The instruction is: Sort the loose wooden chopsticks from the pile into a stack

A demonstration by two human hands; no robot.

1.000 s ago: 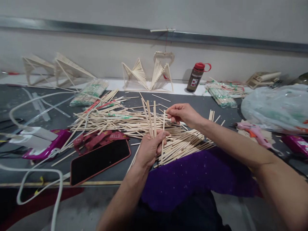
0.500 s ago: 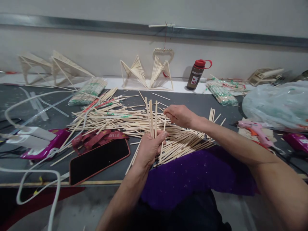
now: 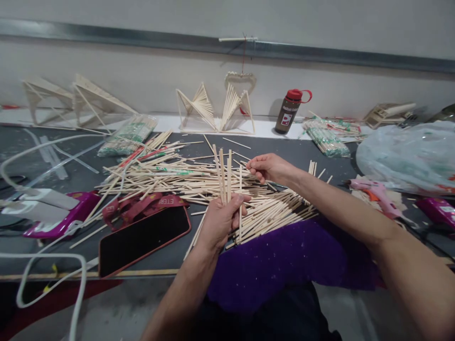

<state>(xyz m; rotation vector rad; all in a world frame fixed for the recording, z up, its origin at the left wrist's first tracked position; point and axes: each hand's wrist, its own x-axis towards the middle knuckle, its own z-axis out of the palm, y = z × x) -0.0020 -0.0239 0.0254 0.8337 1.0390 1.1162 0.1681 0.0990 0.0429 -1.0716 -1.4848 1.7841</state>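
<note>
My left hand (image 3: 222, 218) is closed round several thin wooden sticks (image 3: 222, 175) that stand upright out of the fist, with one more stick (image 3: 241, 203) held apart at the fingertips. To its upper right, my right hand (image 3: 266, 168) hovers above the pile with its fingers curled and the fingertips close together; whether something small is between them is too unclear to tell. Beneath both hands lies a wide loose pile of sticks (image 3: 277, 215) on the dark table (image 3: 256, 143).
A phone (image 3: 145, 240), red lanyard (image 3: 142, 208) and white cables (image 3: 83, 279) lie left. Stick models (image 3: 199, 106) and a bottle (image 3: 288, 111) stand at the back. Right are a pink glue gun (image 3: 380, 194), a plastic bag (image 3: 405, 154) and purple cloth (image 3: 284, 255) in front.
My right hand has moved slightly right, away from the single stick's top, and its fingers have loosened. That stick now stands more upright in my left hand.
</note>
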